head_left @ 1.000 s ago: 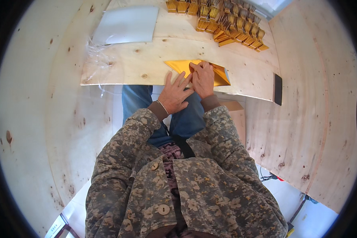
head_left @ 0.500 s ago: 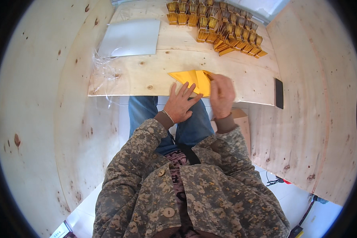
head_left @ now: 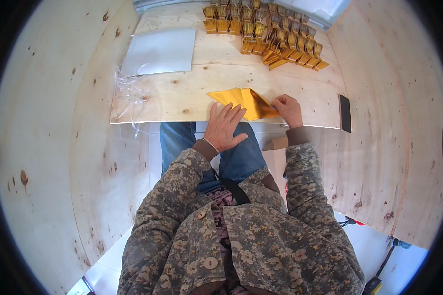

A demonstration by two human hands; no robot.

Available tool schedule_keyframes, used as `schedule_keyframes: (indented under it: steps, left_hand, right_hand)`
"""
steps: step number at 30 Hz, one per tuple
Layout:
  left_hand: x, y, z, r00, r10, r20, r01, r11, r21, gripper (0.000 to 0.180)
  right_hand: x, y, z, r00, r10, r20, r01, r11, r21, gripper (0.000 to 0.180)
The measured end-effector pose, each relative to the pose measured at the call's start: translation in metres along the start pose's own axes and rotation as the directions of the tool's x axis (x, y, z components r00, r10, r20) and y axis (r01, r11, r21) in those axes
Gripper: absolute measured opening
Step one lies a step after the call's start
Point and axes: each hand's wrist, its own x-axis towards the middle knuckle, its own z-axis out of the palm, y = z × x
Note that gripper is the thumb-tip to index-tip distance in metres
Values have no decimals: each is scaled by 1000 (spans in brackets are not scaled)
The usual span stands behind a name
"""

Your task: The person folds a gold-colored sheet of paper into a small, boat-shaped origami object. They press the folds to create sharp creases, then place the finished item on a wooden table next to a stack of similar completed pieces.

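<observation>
A shiny gold sheet of folded paper (head_left: pixel 251 102) lies at the table's near edge, creased into pointed flaps. Its left part lies flat, while the right flap is pulled out toward the right. My left hand (head_left: pixel 223 127) rests with spread fingers on the paper's lower left edge. The flap's right corner is pinched between the thumb and fingers of my right hand (head_left: pixel 288 109).
Bundled folded gold paper pieces (head_left: pixel 261 34) stand in rows at the back right of the wooden table (head_left: pixel 182 88). A pale sheet (head_left: pixel 160 50) lies back left, beside clear plastic strands (head_left: pixel 128 93). A black phone-like slab (head_left: pixel 345 113) sits at the right edge. Plywood panels rise on both sides.
My right hand has moved right and slightly down, drawing the paper's right flap outward so it opens wider. My left hand stays nearly in place.
</observation>
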Motion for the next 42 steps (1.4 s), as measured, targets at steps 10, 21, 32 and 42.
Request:
schedule_keyframes:
  steps: [10,21,32,42]
  left_hand:
    - [-5,1,-12,990,-42,-134,34,997,-66,70]
    - [29,-27,-78,750,-228,-621,108,968,-226,35]
    - [41,-47,-53,968,-68,-240,45,994,-98,40]
    - [27,-52,-42,994,-102,-36,94,980,-175,30]
  right_hand:
    - [-17,-33,14,990,-137,18,135,938,-319,24]
    - [-16,-84,-6,876,-474,-89,445,866,-227,14]
    - [-33,-94,-5,846,-533,6,515,814,-270,12]
    - [-48,-99,-15,727,-664,176,682,669,-294,10]
